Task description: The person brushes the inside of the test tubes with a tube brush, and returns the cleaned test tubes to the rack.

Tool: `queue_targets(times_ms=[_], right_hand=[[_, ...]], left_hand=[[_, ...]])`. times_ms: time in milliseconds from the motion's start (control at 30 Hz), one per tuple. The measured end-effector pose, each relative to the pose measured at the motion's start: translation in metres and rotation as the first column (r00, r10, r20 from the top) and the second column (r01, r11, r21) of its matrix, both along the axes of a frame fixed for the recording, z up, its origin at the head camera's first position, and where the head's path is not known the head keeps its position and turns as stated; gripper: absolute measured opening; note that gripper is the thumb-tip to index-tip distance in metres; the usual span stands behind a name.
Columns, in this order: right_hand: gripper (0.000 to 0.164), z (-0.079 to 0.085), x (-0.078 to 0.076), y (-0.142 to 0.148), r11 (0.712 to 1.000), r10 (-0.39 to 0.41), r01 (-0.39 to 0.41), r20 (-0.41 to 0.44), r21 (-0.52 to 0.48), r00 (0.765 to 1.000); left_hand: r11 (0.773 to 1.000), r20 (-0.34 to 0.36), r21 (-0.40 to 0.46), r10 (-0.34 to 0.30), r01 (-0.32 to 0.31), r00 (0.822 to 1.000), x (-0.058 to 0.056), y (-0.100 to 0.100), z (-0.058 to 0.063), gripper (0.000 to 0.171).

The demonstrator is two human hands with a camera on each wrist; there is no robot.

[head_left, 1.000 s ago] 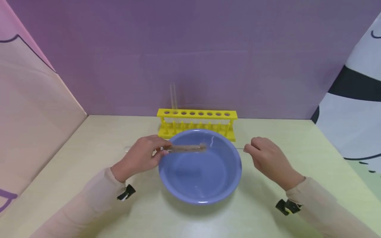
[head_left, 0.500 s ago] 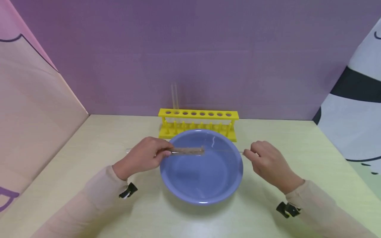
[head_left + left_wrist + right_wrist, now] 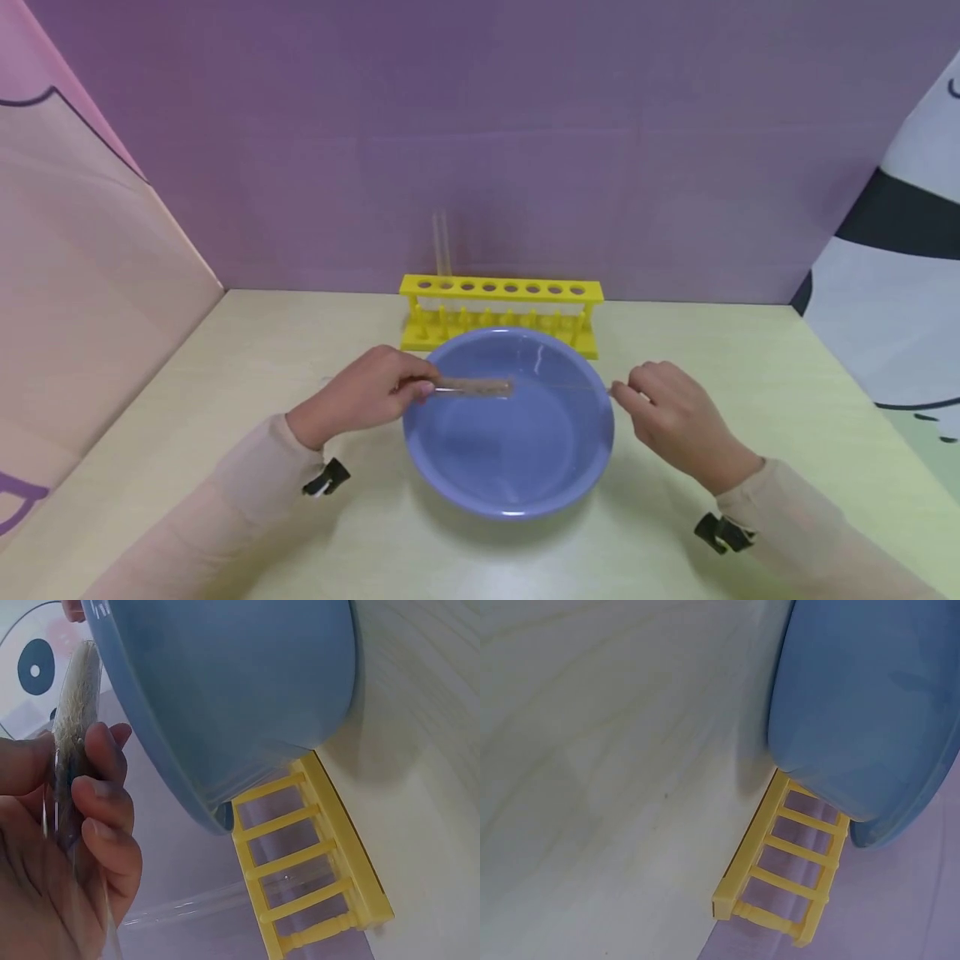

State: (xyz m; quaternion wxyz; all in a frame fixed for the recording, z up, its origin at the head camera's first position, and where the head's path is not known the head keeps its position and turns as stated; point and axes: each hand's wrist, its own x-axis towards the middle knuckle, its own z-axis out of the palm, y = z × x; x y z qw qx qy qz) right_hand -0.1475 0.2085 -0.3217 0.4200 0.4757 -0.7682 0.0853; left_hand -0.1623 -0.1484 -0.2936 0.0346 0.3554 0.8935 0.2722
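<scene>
A clear test tube (image 3: 474,395) lies nearly level above the blue basin (image 3: 510,454), its mouth facing right. My left hand (image 3: 363,392) grips it, thumb on one side and fingers curled round the other, as the left wrist view shows. Inside the tube sits a test tube brush, its pale bristles (image 3: 78,701) filling the part near the mouth. The brush's thin wire handle (image 3: 562,387) runs right, over the basin's rim. At its far end my right hand (image 3: 675,421) pinches the wire between thumb and curled fingers; the right wrist view does not include this hand.
Just behind the basin stands a yellow test tube rack (image 3: 501,289), partly covered by it. Another clear test tube (image 3: 442,242) stands upright toward the rack's left end. A purple wall panel (image 3: 495,150) closes off the back of the pale table (image 3: 300,325).
The bristles stuck out slightly at the tube's mouth a second ago and now lie within it. Tube and right hand have come slightly lower in the head view, the right hand a little leftward.
</scene>
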Motion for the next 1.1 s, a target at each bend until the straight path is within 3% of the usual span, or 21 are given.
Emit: queue_targets(times_ms=[233,500,867,1100], right_hand=[[0.033,0.0,-0.001,-0.005,0.999,0.031,-0.032,-0.077,-0.021,0.997],[0.034,0.0,0.001,-0.009,0.999,0.014,-0.016,-0.072,-0.037,0.997],[0.043,0.002,0.006,-0.01,0.998,-0.045,0.048,0.097,-0.029,0.994],[0.045,0.006,0.004,-0.01,0.998,-0.031,0.039,0.172,-0.042,0.985]], left_hand=[[0.999,0.099,0.047,-0.032,0.027,0.995,-0.004,0.0,-0.003,0.015],[0.999,0.109,0.031,-0.022,0.019,0.994,-0.004,0.003,-0.001,0.015],[0.999,0.014,0.008,-0.039,0.038,0.999,-0.004,0.007,-0.003,0.014],[0.999,-0.055,-0.024,-0.025,0.023,0.998,-0.003,0.011,0.0,0.014]])
